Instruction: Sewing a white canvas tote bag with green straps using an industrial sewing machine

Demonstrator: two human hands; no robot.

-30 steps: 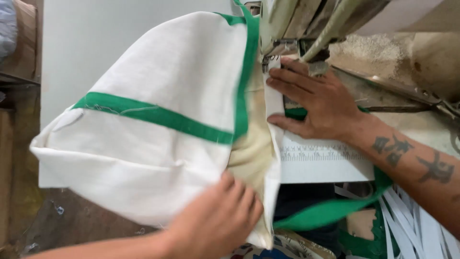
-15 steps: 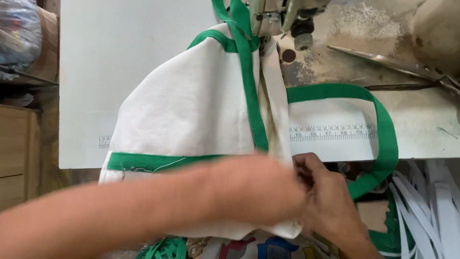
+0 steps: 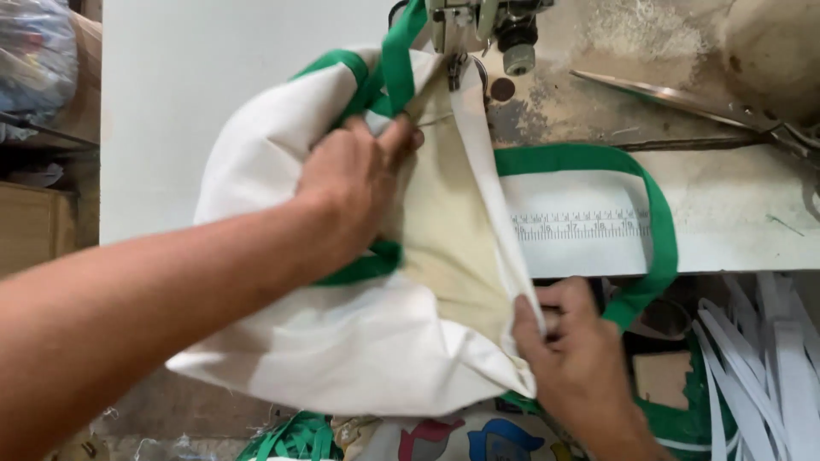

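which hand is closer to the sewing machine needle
Left. The left hand presses the white bag just below-left of the needle; the right hand pinches the bag's edge far down, near the table's front edge.

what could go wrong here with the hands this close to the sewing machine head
The left hand presses the white bag with its fingers right beside the presser foot, so a fingertip could slip under it. The loose green strap might snag on the table edge. The scissors could get knocked.
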